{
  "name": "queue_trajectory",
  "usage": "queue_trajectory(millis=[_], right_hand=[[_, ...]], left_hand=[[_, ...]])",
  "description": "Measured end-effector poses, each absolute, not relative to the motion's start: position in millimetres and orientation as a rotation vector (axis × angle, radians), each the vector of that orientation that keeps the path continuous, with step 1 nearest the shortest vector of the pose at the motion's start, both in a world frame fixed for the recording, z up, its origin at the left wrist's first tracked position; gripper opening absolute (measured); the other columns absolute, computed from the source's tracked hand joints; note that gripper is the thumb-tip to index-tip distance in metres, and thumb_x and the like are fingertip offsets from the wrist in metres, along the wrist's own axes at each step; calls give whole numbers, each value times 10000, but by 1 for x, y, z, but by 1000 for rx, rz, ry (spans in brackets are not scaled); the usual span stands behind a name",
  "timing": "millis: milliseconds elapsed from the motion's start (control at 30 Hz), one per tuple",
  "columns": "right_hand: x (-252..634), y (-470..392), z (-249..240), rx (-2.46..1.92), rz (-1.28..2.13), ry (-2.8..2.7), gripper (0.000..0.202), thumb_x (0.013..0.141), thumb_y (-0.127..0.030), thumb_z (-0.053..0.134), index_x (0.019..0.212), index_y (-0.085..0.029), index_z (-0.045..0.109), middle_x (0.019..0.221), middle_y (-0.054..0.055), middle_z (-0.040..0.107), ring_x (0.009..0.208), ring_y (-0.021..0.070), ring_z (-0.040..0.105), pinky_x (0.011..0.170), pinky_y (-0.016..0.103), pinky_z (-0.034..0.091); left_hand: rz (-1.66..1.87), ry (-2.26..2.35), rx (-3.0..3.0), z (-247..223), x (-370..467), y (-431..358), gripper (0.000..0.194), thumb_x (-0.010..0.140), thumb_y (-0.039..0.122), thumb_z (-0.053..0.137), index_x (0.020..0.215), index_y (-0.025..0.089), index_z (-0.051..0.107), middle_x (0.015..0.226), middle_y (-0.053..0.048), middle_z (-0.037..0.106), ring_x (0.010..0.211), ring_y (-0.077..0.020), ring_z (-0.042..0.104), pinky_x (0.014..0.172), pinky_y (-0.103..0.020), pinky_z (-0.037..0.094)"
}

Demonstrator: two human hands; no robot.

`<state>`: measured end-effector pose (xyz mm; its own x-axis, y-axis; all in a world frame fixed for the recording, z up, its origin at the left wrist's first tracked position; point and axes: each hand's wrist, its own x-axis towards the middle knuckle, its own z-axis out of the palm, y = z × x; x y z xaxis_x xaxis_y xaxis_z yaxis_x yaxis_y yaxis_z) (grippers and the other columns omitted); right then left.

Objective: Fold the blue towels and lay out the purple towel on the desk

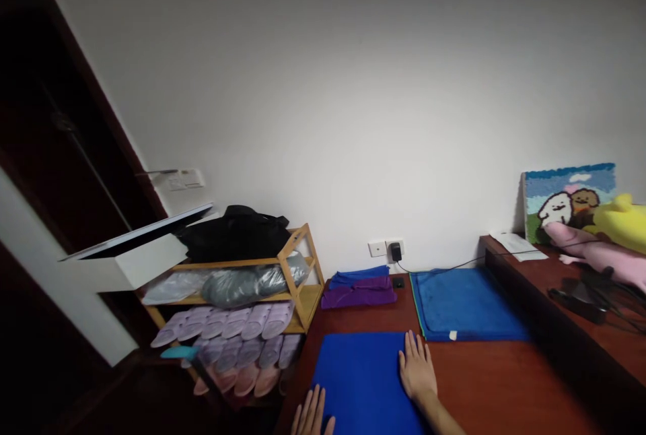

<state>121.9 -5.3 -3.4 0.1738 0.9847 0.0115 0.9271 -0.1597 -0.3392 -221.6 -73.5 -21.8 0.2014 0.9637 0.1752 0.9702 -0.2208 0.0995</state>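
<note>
A bright blue cloth (pixel 361 381) lies flat on the reddish-brown wooden tabletop (pixel 484 381). On its right edge my right hand (pixel 418 371) rests palm down, fingers stretched out. My left hand (pixel 311 415) lies at the cloth's lower left edge, fingers extended; the frame's bottom cuts off the rest of it. Neither hand grips anything. Behind the cloth sits a folded purple cloth (pixel 358 292) with a blue one (pixel 361 275) partly under it. A folded blue towel (pixel 464 304) with a white tag lies to the right, beyond my right hand.
A wooden rack (pixel 306 287) at left holds a black bag (pixel 237 233), plastic-wrapped items and several slippers (pixel 242 320). A black charger (pixel 396 251) is plugged into the wall, its cable running right. The raised ledge (pixel 560 273) on the right bears plush toys and a dog picture (pixel 570 199).
</note>
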Motion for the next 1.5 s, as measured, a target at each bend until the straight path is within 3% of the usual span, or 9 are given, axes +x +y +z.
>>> queue_trajectory(millis=[100,267,367,500,667,800,1267,1500], right_hand=[[123,-7,-7,-2166,290,-1834,671,1000,-401,168,1593,-92,224,1681,64,194,1566,249,129,1274,457,101],[128,-9,-14,-2139,298,-1907,649,981,-321,204,1588,-97,256,1681,81,179,1566,240,120,1274,455,80],[129,-7,-23,-2107,281,-1968,649,960,-303,261,1581,-121,300,1679,82,178,1567,252,110,1271,486,68],[128,-6,-26,-2146,243,-1943,660,987,-348,196,1585,-77,266,1677,106,193,1566,257,126,1272,481,72],[127,-8,-22,-2177,240,-1893,677,991,-369,160,1587,-55,234,1678,99,198,1564,251,142,1273,472,110],[125,-7,-24,-2200,219,-1904,683,990,-382,159,1586,-55,227,1679,86,190,1564,252,136,1274,465,116],[117,-28,-13,-2227,260,-1854,673,1005,-433,151,1600,-126,221,1680,27,180,1560,215,148,1277,436,152],[113,-41,-3,-2231,295,-1852,670,1004,-408,140,1596,-102,207,1681,39,171,1562,211,132,1282,424,126]], left_hand=[[-431,-1796,-2534,3,-153,-44,608,1052,477,247,1624,288,167,1684,19,240,1545,-221,246,1266,-490,280],[-363,-1539,-2900,27,-16,10,613,1054,471,126,1627,265,199,1686,14,245,1555,-204,219,1286,-473,232],[-347,-1574,-2929,16,11,28,627,1047,473,70,1622,281,230,1676,18,274,1554,-171,220,1293,-423,223],[-306,-1631,-2892,5,-28,35,625,1046,522,115,1625,302,196,1686,27,252,1561,-185,196,1296,-456,185],[-195,-1907,-2596,8,-125,46,688,1038,587,146,1619,226,222,1681,-41,267,1557,-228,214,1276,-487,195],[-189,-1965,-2458,1,-176,55,648,1050,543,157,1616,234,226,1683,-25,262,1557,-218,212,1274,-464,200],[-243,-1975,-2425,-6,-176,60,655,1037,530,185,1610,222,256,1682,-43,252,1559,-246,204,1268,-490,200],[-163,-1970,-2420,8,-176,60,650,1037,513,236,1601,193,283,1669,-57,282,1550,-237,233,1274,-476,193]])
